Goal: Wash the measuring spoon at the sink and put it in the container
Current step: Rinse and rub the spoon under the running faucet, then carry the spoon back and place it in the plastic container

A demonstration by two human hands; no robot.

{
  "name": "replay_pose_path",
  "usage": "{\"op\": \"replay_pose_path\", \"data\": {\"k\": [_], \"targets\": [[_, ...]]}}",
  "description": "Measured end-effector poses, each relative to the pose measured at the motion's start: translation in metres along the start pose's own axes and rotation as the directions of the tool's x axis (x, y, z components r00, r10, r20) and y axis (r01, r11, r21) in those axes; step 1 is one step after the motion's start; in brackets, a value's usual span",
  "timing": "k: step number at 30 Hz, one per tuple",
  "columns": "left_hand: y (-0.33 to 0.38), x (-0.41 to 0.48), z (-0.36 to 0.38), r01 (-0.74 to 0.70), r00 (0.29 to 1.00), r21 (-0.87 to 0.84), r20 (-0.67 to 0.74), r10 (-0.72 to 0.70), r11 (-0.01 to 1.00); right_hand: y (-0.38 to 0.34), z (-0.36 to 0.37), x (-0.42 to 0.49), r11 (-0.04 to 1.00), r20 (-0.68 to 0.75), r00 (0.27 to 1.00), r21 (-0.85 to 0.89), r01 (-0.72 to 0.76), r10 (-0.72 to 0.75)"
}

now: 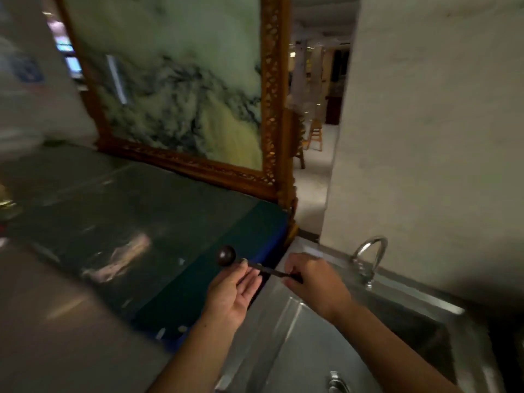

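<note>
A dark measuring spoon [226, 255] with a round bowl and a thin dark handle is held level above the left edge of the steel sink [312, 336]. My right hand [314, 282] pinches the end of the handle. My left hand [234, 290] is under the handle near the bowl, palm up, thumb and fingers touching it. The chrome faucet [368, 259] curves over the dark sink basin [411, 330] to the right of my hands. No container shows in this view.
A glass-topped dark table [127, 222] with a blue edge lies left of the sink. A large marble panel in a carved wooden frame [272, 109] stands behind it. A pale wall [425, 137] rises behind the faucet. A second tap fitting [337, 381] sits at the sink's near rim.
</note>
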State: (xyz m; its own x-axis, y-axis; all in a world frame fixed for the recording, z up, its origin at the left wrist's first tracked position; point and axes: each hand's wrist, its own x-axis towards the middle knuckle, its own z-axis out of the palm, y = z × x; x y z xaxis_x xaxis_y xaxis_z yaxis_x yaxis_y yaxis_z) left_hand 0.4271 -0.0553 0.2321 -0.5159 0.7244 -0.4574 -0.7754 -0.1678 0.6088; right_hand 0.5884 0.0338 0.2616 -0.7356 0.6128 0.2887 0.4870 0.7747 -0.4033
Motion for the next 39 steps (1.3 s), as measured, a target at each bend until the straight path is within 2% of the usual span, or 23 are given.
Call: {"op": "replay_pose_path", "data": {"k": [5,9,12,18,23,29,39], "targets": [[0.039,-0.043,-0.088,-0.238,0.942,-0.104,-0.269,0.202,0.966,-0.087,0.064,0.020,0.956,0.057,0.956,-0.042,0.290,-0.287],[0.068,-0.099,-0.157,-0.385,0.868,-0.142,-0.392,0.306,0.912,-0.159,0.102,0.017,0.897,0.145,0.886,0.023,0.442,-0.440],[0.090,-0.148,-0.202,-0.467,0.812,-0.153,-0.464,0.354,0.871,-0.217,0.123,0.007,0.830,0.176,0.812,0.074,0.553,-0.556],[0.123,-0.249,-0.299,-0.645,0.671,-0.155,-0.583,0.458,0.748,-0.351,0.153,-0.034,0.615,0.172,0.590,0.207,0.761,-0.789],[0.155,-0.324,-0.376,-0.735,0.580,-0.149,-0.644,0.499,0.661,-0.450,0.178,-0.077,0.509,0.134,0.491,0.220,0.832,-0.861],[0.194,-0.396,-0.448,-0.753,0.557,-0.137,-0.652,0.514,0.643,-0.550,0.196,-0.118,0.452,0.085,0.444,0.191,0.871,-0.892],[0.217,-0.425,-0.497,-0.772,0.545,-0.167,-0.671,0.503,0.613,-0.604,0.216,-0.137,0.388,0.044,0.385,0.142,0.911,-0.922]]}}
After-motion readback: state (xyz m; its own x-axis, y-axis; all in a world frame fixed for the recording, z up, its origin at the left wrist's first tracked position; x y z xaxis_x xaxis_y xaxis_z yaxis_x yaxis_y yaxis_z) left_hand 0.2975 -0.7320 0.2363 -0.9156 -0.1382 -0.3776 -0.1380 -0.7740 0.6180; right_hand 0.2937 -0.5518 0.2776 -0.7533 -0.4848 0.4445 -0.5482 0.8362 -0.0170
